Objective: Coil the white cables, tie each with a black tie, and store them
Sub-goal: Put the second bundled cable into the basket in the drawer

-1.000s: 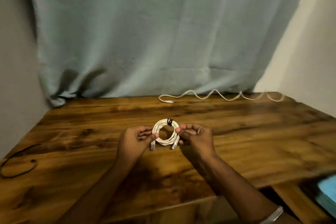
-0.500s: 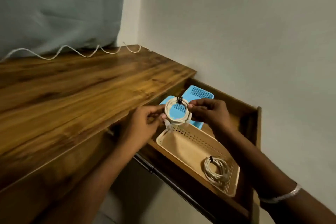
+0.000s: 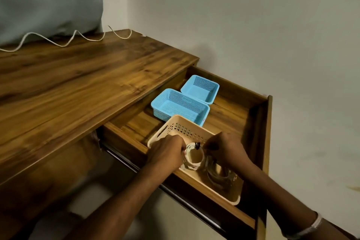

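The open drawer [image 3: 229, 111] juts out from under the right end of the table [image 3: 81, 87]. In the drawer, the handled basket [image 3: 175, 125] sits nearest its front; two mesh baskets [image 3: 180, 104] lie behind it, one [image 3: 200, 88] farther back than the other. A coiled cable [image 3: 192, 157] and a second coil [image 3: 218, 175] to its right are in the handled basket. A loose cable [image 3: 64, 42] trails along the table's back edge.

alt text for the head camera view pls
Both hands, left hand and right hand, lower a tied white cable coil into a beige basket in an open drawer, beside two blue baskets.
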`<control>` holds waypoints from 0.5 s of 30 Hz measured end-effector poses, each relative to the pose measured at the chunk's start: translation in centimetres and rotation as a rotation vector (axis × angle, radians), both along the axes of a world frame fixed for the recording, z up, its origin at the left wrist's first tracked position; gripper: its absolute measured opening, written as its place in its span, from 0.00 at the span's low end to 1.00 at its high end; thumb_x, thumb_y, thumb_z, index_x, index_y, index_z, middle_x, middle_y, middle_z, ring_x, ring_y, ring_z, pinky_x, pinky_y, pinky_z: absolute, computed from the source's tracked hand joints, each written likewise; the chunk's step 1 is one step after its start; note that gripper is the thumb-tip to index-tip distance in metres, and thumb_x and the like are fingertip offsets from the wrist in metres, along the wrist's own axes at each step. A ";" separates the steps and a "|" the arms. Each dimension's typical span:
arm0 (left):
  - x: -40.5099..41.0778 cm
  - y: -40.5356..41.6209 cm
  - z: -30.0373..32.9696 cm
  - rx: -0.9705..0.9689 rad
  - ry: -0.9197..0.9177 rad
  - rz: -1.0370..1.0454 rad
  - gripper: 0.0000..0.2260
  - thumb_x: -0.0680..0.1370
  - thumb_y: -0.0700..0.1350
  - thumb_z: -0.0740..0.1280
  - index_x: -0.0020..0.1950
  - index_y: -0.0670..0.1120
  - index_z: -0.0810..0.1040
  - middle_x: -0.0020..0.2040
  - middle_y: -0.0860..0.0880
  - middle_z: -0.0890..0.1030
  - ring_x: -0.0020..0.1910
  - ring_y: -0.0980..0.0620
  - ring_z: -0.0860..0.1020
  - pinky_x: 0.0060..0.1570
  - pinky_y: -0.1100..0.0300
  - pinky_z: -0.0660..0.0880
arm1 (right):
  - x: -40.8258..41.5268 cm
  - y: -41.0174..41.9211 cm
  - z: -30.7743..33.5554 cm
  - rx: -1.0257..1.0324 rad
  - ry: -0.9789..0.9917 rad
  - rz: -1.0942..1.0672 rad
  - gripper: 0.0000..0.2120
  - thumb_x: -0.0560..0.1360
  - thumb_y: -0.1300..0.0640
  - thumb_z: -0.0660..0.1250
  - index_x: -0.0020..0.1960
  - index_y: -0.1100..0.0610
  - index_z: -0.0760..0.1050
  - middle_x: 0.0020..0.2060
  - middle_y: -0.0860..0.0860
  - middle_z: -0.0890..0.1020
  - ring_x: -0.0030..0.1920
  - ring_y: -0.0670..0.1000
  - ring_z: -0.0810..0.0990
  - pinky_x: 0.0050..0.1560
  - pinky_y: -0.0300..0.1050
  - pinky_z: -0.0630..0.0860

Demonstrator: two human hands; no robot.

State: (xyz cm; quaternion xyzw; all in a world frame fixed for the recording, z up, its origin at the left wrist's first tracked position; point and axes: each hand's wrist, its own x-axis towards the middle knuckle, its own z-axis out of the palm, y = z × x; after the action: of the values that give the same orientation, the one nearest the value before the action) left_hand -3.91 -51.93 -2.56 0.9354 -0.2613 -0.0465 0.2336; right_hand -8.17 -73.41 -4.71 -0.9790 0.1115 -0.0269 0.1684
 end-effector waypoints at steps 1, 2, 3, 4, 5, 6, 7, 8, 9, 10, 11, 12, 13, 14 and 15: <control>0.1 -0.3 0.0 0.033 0.013 -0.021 0.09 0.80 0.48 0.68 0.58 0.54 0.83 0.56 0.51 0.84 0.55 0.48 0.81 0.51 0.52 0.76 | 0.0 0.0 -0.3 -0.042 0.013 -0.011 0.08 0.73 0.55 0.78 0.50 0.45 0.86 0.45 0.44 0.87 0.44 0.42 0.85 0.47 0.47 0.85; 0.2 -0.5 0.0 0.066 0.036 -0.044 0.10 0.80 0.47 0.67 0.60 0.53 0.82 0.58 0.50 0.83 0.56 0.47 0.80 0.52 0.51 0.76 | 0.1 0.1 -0.5 -0.072 0.026 -0.014 0.08 0.73 0.54 0.77 0.51 0.44 0.86 0.47 0.43 0.87 0.45 0.42 0.84 0.47 0.46 0.85; 0.4 -0.7 0.0 0.099 0.059 -0.069 0.11 0.80 0.46 0.66 0.62 0.54 0.81 0.59 0.49 0.82 0.58 0.46 0.80 0.54 0.50 0.77 | 0.1 0.2 -0.7 -0.091 0.041 -0.005 0.07 0.74 0.53 0.77 0.51 0.43 0.85 0.48 0.43 0.86 0.46 0.43 0.83 0.47 0.46 0.84; 0.6 -0.9 -0.1 0.131 0.080 -0.091 0.12 0.81 0.46 0.65 0.63 0.54 0.80 0.61 0.49 0.82 0.59 0.45 0.79 0.56 0.49 0.76 | 0.2 0.3 -0.7 -0.102 0.057 0.006 0.07 0.74 0.52 0.77 0.51 0.43 0.85 0.48 0.43 0.85 0.46 0.43 0.83 0.47 0.46 0.84; 0.7 -1.0 -0.1 0.156 0.097 -0.104 0.13 0.81 0.46 0.65 0.64 0.54 0.80 0.61 0.48 0.81 0.60 0.45 0.79 0.56 0.49 0.76 | 0.3 0.4 -0.7 -0.104 0.065 0.015 0.06 0.74 0.51 0.76 0.51 0.43 0.85 0.49 0.43 0.85 0.47 0.43 0.83 0.47 0.46 0.84; 0.9 -1.0 -0.1 0.169 0.107 -0.111 0.13 0.81 0.46 0.65 0.65 0.53 0.79 0.62 0.48 0.81 0.60 0.45 0.78 0.56 0.50 0.76 | 0.3 0.6 -0.6 -0.108 0.068 0.018 0.06 0.74 0.50 0.76 0.51 0.43 0.85 0.49 0.42 0.85 0.47 0.43 0.83 0.47 0.47 0.84; 0.9 -1.0 -0.1 0.170 0.110 -0.114 0.13 0.81 0.46 0.65 0.65 0.53 0.79 0.62 0.48 0.81 0.60 0.45 0.78 0.55 0.50 0.75 | 0.4 0.8 -0.3 -0.116 0.061 0.019 0.06 0.74 0.50 0.76 0.51 0.43 0.85 0.49 0.42 0.85 0.48 0.44 0.83 0.47 0.47 0.84; 0.8 -0.8 -0.1 0.160 0.102 -0.111 0.13 0.81 0.46 0.65 0.65 0.53 0.79 0.62 0.48 0.81 0.60 0.45 0.78 0.55 0.51 0.75 | 0.6 1.0 0.0 -0.127 0.044 0.022 0.05 0.75 0.50 0.76 0.50 0.43 0.85 0.48 0.42 0.86 0.47 0.43 0.83 0.46 0.48 0.84; 0.8 -0.6 0.1 0.131 0.095 -0.104 0.13 0.81 0.47 0.65 0.65 0.53 0.80 0.62 0.48 0.81 0.61 0.45 0.78 0.55 0.51 0.74 | 0.7 1.4 0.4 -0.127 0.020 0.027 0.04 0.75 0.50 0.76 0.50 0.44 0.85 0.47 0.42 0.86 0.46 0.43 0.83 0.44 0.47 0.84; 0.7 -0.3 0.3 0.080 0.087 -0.093 0.13 0.81 0.48 0.65 0.65 0.54 0.80 0.63 0.48 0.80 0.62 0.46 0.78 0.57 0.51 0.75 | 1.0 1.6 0.9 -0.111 -0.009 0.033 0.04 0.75 0.49 0.75 0.50 0.44 0.86 0.46 0.41 0.87 0.45 0.42 0.83 0.42 0.46 0.83; 0.9 0.2 0.5 0.015 0.075 -0.077 0.13 0.81 0.48 0.66 0.65 0.54 0.79 0.64 0.49 0.80 0.63 0.47 0.77 0.58 0.52 0.76 | 1.4 2.1 1.5 -0.089 -0.035 0.041 0.03 0.76 0.49 0.75 0.49 0.45 0.86 0.45 0.41 0.87 0.43 0.41 0.82 0.38 0.43 0.81; 1.1 0.8 0.8 -0.056 0.068 -0.063 0.13 0.81 0.49 0.66 0.65 0.54 0.80 0.64 0.50 0.81 0.63 0.48 0.78 0.58 0.52 0.78 | 1.9 2.7 2.1 -0.074 -0.058 0.046 0.04 0.76 0.48 0.75 0.50 0.46 0.86 0.45 0.41 0.87 0.41 0.41 0.82 0.36 0.42 0.79; 1.5 1.6 1.2 -0.131 0.068 -0.053 0.12 0.80 0.49 0.67 0.64 0.55 0.80 0.62 0.52 0.82 0.61 0.51 0.79 0.57 0.52 0.79 | 2.6 3.5 2.8 -0.069 -0.081 0.058 0.06 0.77 0.47 0.74 0.50 0.47 0.86 0.44 0.41 0.87 0.40 0.41 0.82 0.35 0.42 0.78; 1.9 2.5 1.6 -0.211 0.063 -0.047 0.11 0.80 0.49 0.68 0.62 0.56 0.81 0.59 0.54 0.83 0.57 0.53 0.80 0.54 0.52 0.80 | 3.4 4.5 3.5 -0.068 -0.105 0.071 0.07 0.76 0.46 0.74 0.50 0.47 0.86 0.43 0.42 0.87 0.40 0.41 0.82 0.36 0.45 0.80; 2.5 3.4 2.1 -0.285 0.053 -0.034 0.10 0.80 0.48 0.68 0.60 0.57 0.82 0.56 0.55 0.84 0.55 0.56 0.81 0.53 0.53 0.81 | 4.2 5.5 4.2 -0.072 -0.133 0.088 0.07 0.76 0.46 0.74 0.50 0.48 0.87 0.42 0.43 0.87 0.40 0.42 0.82 0.38 0.47 0.81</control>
State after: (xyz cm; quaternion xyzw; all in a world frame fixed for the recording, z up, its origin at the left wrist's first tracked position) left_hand -1.39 -48.51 -0.49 0.8867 -0.2748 -0.0374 0.3700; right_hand -3.97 -67.96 -0.53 -0.9845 0.0559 -0.0883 0.1410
